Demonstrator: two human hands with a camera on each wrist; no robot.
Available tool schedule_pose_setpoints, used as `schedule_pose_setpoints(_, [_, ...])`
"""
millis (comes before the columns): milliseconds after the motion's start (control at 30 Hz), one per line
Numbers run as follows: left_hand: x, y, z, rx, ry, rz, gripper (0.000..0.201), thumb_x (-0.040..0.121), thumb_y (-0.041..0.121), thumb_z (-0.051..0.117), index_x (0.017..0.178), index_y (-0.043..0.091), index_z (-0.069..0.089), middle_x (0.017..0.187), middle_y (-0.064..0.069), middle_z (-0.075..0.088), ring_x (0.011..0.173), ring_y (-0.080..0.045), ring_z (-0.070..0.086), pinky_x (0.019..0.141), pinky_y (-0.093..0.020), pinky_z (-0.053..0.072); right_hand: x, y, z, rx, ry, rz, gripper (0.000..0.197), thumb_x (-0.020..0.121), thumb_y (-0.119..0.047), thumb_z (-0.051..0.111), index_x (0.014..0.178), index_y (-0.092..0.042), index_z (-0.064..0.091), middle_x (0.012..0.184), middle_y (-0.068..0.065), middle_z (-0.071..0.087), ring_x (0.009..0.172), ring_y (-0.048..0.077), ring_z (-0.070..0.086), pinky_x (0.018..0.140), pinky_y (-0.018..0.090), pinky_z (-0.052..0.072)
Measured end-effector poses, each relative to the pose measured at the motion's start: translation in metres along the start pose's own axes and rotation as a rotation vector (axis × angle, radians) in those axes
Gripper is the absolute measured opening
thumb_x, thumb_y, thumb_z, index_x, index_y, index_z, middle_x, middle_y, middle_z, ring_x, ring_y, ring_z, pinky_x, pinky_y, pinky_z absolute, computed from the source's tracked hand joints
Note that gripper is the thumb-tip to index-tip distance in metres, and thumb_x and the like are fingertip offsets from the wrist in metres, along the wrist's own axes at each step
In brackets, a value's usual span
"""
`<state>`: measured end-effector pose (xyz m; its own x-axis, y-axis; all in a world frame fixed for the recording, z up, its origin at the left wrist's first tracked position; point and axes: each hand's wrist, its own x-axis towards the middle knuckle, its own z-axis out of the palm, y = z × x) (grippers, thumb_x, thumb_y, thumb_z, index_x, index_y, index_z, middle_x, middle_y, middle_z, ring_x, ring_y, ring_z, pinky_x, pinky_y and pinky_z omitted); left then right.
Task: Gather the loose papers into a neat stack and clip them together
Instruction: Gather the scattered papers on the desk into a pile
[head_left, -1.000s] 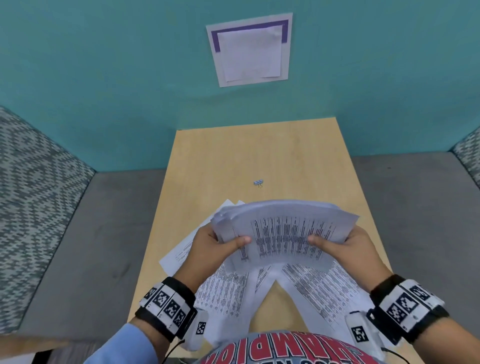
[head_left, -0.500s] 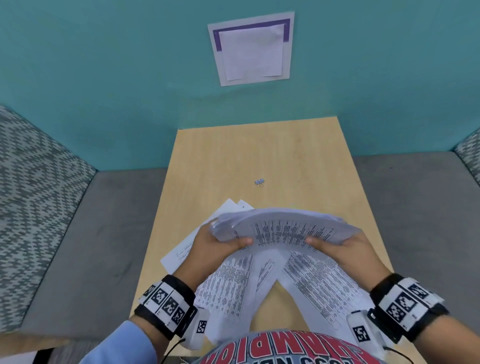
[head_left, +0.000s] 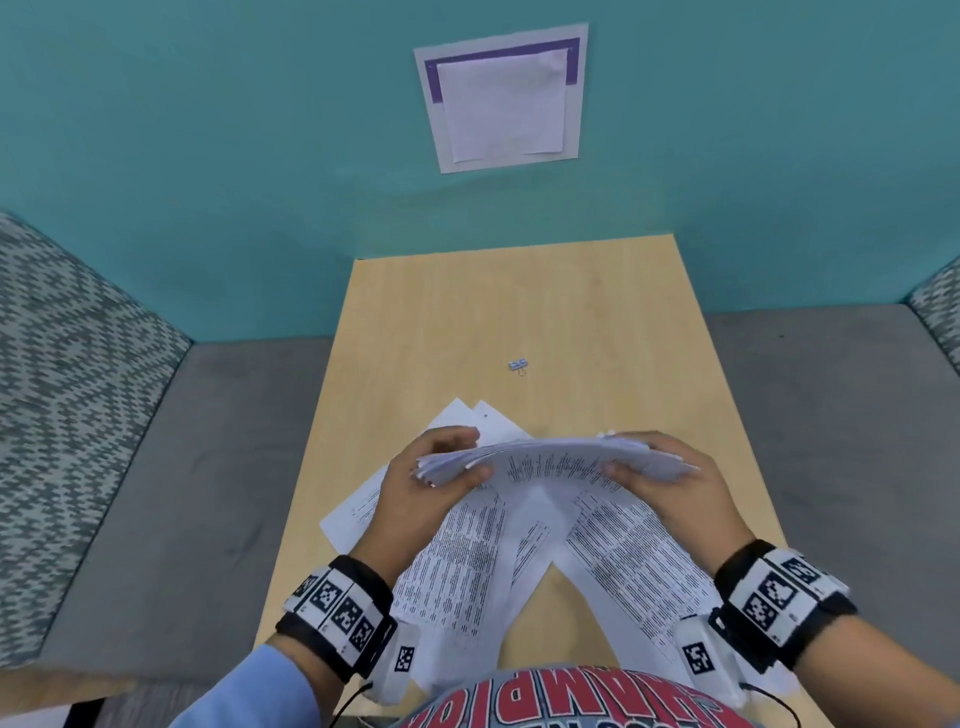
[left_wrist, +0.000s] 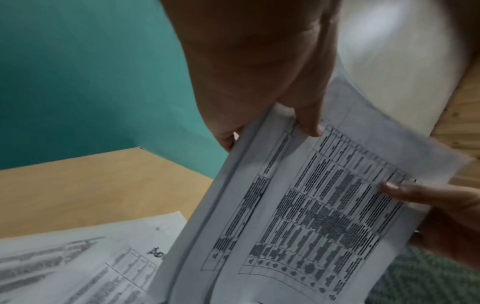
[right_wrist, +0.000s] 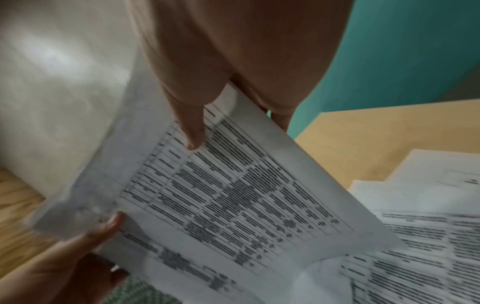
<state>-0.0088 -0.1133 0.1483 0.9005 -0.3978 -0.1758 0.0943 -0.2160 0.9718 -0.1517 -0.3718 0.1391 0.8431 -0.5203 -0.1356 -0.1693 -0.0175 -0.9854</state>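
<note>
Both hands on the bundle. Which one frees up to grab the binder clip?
Right, marginally. The binder clip lies beyond the bundle, about midway, a touch nearer the right hand. The left hand grips the ragged end and could keep holding.

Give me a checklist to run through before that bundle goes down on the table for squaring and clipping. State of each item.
1. Both hands grip the bundle: left hand, right hand. Ok.
2. Bundle edges flush: left ends fan out. Not ok.
3. All papers gathered: loose sheets lie on the table. Not ok.
4. Binder clip within reach, apart from the papers. Ok.
5. Clip fits bundle thickness. Cannot tell.
</note>
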Motion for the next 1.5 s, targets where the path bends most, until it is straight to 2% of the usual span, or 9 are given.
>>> schedule_pose_setpoints(233, [0.012, 0.037, -0.027, 0.354, 0.034, 0.179, 0.021, 0.088, 0.019, 0.087, 0.106, 0.027, 0.079, 0.104, 0.01, 0.082, 0.097, -0.01, 0.076, 0.085, -0.03, 0.058, 0.013, 0.004, 0.008, 0.014, 0.034, 0.035, 0.011, 0.089, -0.012, 0.08, 0.1, -0.013, 0.08, 0.098, 0.005, 0.082, 0.098, 0.026, 0.076, 0.092, 0.037, 0.057])
schedule_pose_setpoints(533, [0.001, 0.109, 0.004, 1.249, -0.303, 0.367, 0.015, 0.095, 0.036, 0.063, 0.108, 0.037, 0.07, 0.091, 0.01, 0.077, 0.09, -0.017, 0.071, 0.072, -0.034, 0.056, 0.002, -0.059, 0.02, -0.215, -0.164, -0.244, 0.032, 0.087, 0.006, 0.072, 0.089, -0.024, 0.082, 0.091, -0.012, 0.08, 0.087, 0.004, 0.073, 0.079, 0.016, 0.051])
schedule_pose_setpoints(633, [0.01, 0.1, -0.002, 1.125, -0.288, 0.342, 0.009, 0.098, 0.031, 0.065, 0.092, 0.032, 0.071, 0.066, 0.008, 0.063, 0.068, -0.017, 0.057, 0.065, -0.035, 0.053, 0.008, -0.064, 0.009, -0.296, -0.134, -0.243, 0.019, 0.082, -0.015, 0.086, 0.09, -0.029, 0.078, 0.093, -0.016, 0.078, 0.088, -0.003, 0.069, 0.081, 0.009, 0.048])
schedule_pose_setpoints(733, [0.019, 0.089, -0.026, 0.805, -0.262, 0.218, 0.021, 0.098, 0.027, 0.073, 0.078, 0.025, 0.07, 0.061, 0.016, 0.062, 0.059, -0.003, 0.053, 0.063, -0.036, 0.05, 0.024, -0.038, -0.032, -0.488, 0.143, -0.14, 0.075, 0.061, -0.037, 0.099, 0.126, -0.024, 0.064, 0.126, -0.01, 0.062, 0.112, 0.004, 0.058, 0.095, 0.005, 0.041])
schedule_pose_setpoints(867, [0.021, 0.084, -0.052, 0.308, -0.208, 0.011, 0.013, 0.098, 0.016, 0.075, 0.106, 0.018, 0.085, 0.106, 0.008, 0.086, 0.103, -0.01, 0.081, 0.086, -0.027, 0.061, 0.026, -0.003, -0.069, -0.168, 0.158, 0.266, 0.123, 0.029, -0.075, 0.092, 0.131, -0.016, 0.058, 0.125, -0.001, 0.068, 0.118, 0.019, 0.065, 0.1, 0.036, 0.05])
schedule_pose_setpoints(967, [0.022, 0.071, -0.057, 0.061, -0.221, -0.031, 0.026, 0.097, 0.01, 0.072, 0.122, 0.011, 0.079, 0.122, 0.0, 0.082, 0.116, -0.019, 0.078, 0.097, -0.031, 0.061, 0.021, -0.004, -0.06, 0.185, -0.181, 0.35, 0.098, 0.047, -0.057, 0.098, 0.127, -0.01, 0.068, 0.128, 0.01, 0.075, 0.114, 0.025, 0.074, 0.097, 0.039, 0.06])
schedule_pose_setpoints(1133, [0.025, 0.04, -0.055, 0.01, -0.148, 0.001, 0.028, 0.092, 0.005, 0.076, 0.119, 0.014, 0.078, 0.118, 0.001, 0.083, 0.111, -0.013, 0.079, 0.095, -0.025, 0.063, 0.02, -0.028, -0.044, 0.185, -0.105, 0.11, 0.032, 0.079, -0.008, 0.079, 0.11, -0.015, 0.078, 0.11, 0.0, 0.082, 0.1, 0.012, 0.078, 0.084, 0.02, 0.06])
schedule_pose_setpoints(1367, [0.025, -0.063, -0.038, 0.423, -0.266, -0.162, 0.018, 0.091, 0.015, 0.081, 0.102, 0.029, 0.079, 0.094, 0.011, 0.083, 0.081, -0.006, 0.073, 0.073, -0.025, 0.053, 0.007, 0.058, -0.035, -0.202, -0.152, 0.204, 0.006, 0.088, -0.007, 0.08, 0.086, -0.012, 0.079, 0.08, 0.007, 0.079, 0.075, 0.02, 0.065, 0.065, 0.017, 0.048])
schedule_pose_setpoints(1500, [0.025, -0.076, -0.034, 0.477, -0.2, -0.169, 0.034, 0.096, 0.019, 0.073, 0.086, 0.052, 0.077, 0.076, 0.013, 0.076, 0.06, -0.012, 0.058, 0.058, -0.031, 0.046, 0.009, 0.07, -0.032, -0.302, -0.103, 0.269, 0.034, 0.095, -0.009, 0.071, 0.066, -0.026, 0.064, 0.049, -0.013, 0.057, 0.049, 0.005, 0.044, 0.051, 0.018, 0.034])
